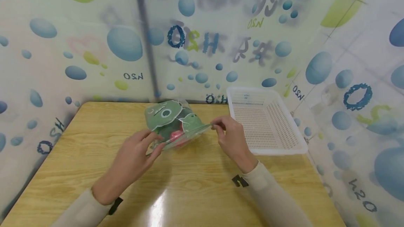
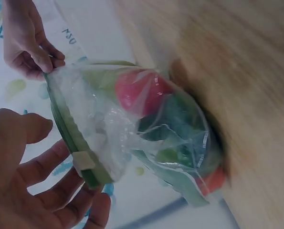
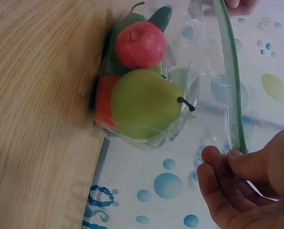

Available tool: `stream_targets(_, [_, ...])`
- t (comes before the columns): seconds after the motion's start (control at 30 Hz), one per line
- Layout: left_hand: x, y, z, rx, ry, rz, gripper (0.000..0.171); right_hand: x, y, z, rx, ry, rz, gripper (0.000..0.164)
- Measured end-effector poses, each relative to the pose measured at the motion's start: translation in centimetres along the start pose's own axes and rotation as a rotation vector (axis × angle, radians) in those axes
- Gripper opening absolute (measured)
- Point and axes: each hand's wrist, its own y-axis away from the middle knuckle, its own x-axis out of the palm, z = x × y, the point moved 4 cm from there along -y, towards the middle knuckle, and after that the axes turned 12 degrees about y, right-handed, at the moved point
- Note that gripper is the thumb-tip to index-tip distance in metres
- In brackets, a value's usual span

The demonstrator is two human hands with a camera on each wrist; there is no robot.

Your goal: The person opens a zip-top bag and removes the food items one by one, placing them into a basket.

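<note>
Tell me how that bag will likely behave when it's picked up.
The bag will probably flop and sag, since its clear plastic looks thin and creased. The apple and pear inside look rounded, so they may roll and shift its weight.

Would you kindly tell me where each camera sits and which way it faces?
Head: worn on the head, looking forward and down at the table, bag and basket; left hand, right hand and sleeves show.
Left wrist: on that wrist, facing the bag and its slider; left hand near, right hand beyond.
Right wrist: on that wrist, facing the bagged pear and red apple; right hand near, left hand partly at top.
Shared: both wrist views show the bag and red apple.
</note>
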Motion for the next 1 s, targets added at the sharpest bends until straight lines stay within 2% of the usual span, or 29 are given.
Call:
stream_targets(0.07, [0.6, -1.0, -0.1, -0.007, -0.003, 0.043, 0.021, 0.0, 0.1, 0.0, -0.007, 0.002, 0.006, 0.010])
stream_targets(0.17, [1.6, -2.1, -0.1, -0.052, -0.011, 0.147, 0.028, 0.0, 0.3, 0.0, -0.013, -0.001, 0.015, 0.009])
stream_targets(0.33, [3.0, -2.8, -0.1, -0.136, 0.012, 0.312, 0.043, 0.1, 0.5, 0.0, -0.023, -0.003, 0.024, 0.009])
stream_targets(0.43, [3.5, -3.0, -0.2, -0.142, 0.033, 0.350, 0.040, 0.0, 0.6, 0.0, -0.030, 0.002, 0.030, 0.009])
stream_targets(0.67, [3.9, -3.3, -0.3, -0.096, 0.014, 0.342, 0.031, 0.1, 1.0, -0.3, -0.030, 0.017, 0.044, 0.009])
stream_targets(0.77, [4.4, -3.2, -0.3, -0.110, -0.006, 0.393, 0.045, 0.1, 1.3, -0.4, -0.032, 0.014, 0.051, 0.009])
stream_targets(0.9, [5.4, -2.9, 0.0, -0.183, -0.029, 0.515, 0.072, 0.1, 1.6, -0.4, -0.028, 0.010, 0.076, 0.007])
stream_targets(1.0, [6.2, -2.7, 0.4, -0.239, -0.005, 0.591, 0.078, 0.1, 1.7, -0.4, -0.012, 0.012, 0.110, 0.008])
